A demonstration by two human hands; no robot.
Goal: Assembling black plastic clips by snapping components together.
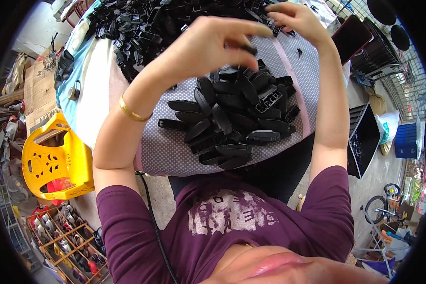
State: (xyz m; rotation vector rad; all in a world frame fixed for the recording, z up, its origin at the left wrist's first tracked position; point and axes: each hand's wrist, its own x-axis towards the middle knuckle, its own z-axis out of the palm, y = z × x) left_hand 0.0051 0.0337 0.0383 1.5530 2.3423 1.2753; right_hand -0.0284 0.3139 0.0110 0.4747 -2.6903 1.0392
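Observation:
My left hand (213, 45) is raised above the table, its index finger and thumb apart. A small black piece (249, 49) shows by its curled fingers and seems held there; its exact kind is hard to make out. Farther right, my right hand (298, 21) reaches over the pile's right edge with its fingers stretched and apart, and nothing shows in them. Beneath and nearer than my left hand lies a heap of long, curved black plastic pieces (232, 118). A big pile of small black plastic parts (137, 33) spreads along the far side.
A dotted cloth with a pink stripe (300, 111) covers the table. At the right edge rests a dark phone-like slab (351, 39); below it stands a black bin (364, 142). On the left are a yellow plastic chair (59, 158) and a shoe rack (68, 244). A dark cable (151, 213) crosses my lap.

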